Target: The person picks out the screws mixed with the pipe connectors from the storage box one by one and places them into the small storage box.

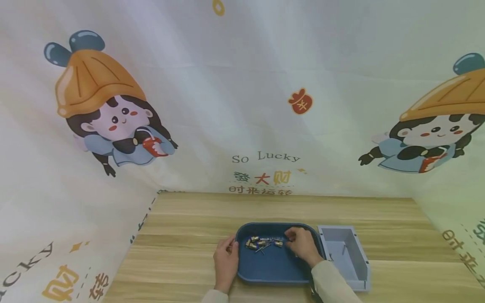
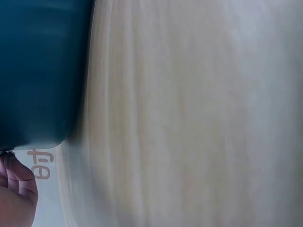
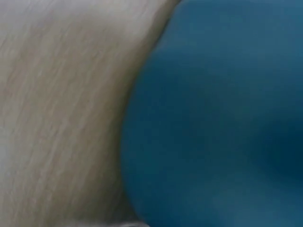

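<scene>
1. Your left hand (image 1: pixel 225 263) rests against the left rim of the dark blue tray (image 1: pixel 265 273), fingers loosely curled on the rim edge; whether they actually grip it cannot be determined.
2. Your right hand (image 1: pixel 302 245) reaches into the tray from the right, fingers bent down over the small metal parts (image 1: pixel 261 243). Whether the fingertips pinch a part is hidden from view.
3. The metal parts lie in a loose cluster in the far half of the tray, just left of your right hand.
4. The tray sits on the wooden counter (image 1: pixel 182 235), near its front edge.
5. A grey bin (image 1: pixel 346 256) stands just right of the tray, touching or nearly touching it.
6. A printed cartoon cloth (image 1: pixel 242 84) hangs behind the counter.
</scene>
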`<state>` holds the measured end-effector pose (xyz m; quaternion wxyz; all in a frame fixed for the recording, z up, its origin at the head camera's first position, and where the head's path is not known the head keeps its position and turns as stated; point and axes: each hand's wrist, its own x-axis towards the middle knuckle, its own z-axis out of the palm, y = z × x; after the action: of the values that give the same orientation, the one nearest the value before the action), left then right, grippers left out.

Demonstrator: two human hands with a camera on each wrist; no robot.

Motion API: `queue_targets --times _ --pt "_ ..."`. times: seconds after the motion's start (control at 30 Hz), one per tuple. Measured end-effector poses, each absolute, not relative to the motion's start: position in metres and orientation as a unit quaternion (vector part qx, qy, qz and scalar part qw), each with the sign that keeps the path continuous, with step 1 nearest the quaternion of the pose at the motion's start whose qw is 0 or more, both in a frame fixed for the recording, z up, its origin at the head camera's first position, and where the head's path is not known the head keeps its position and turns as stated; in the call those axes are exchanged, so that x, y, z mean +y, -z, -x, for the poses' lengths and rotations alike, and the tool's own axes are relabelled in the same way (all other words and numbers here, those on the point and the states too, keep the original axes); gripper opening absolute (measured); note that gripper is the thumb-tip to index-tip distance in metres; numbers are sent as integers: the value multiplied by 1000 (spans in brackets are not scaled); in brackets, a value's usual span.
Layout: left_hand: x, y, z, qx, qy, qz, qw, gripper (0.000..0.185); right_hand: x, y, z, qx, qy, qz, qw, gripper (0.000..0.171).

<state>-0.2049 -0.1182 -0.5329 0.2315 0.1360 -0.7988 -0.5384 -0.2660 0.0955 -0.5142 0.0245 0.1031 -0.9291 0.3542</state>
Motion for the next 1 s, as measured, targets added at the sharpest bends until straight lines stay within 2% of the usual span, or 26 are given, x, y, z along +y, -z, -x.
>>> queue_targets --times 0.57,1.0 --pt "-117 534 206 -802 531 -131 240 20 88 530 271 -936 -329 -116 50 14" --pt "-117 533 205 -801 531 -132 242 21 84 531 271 -945 -311 -97 34 9"
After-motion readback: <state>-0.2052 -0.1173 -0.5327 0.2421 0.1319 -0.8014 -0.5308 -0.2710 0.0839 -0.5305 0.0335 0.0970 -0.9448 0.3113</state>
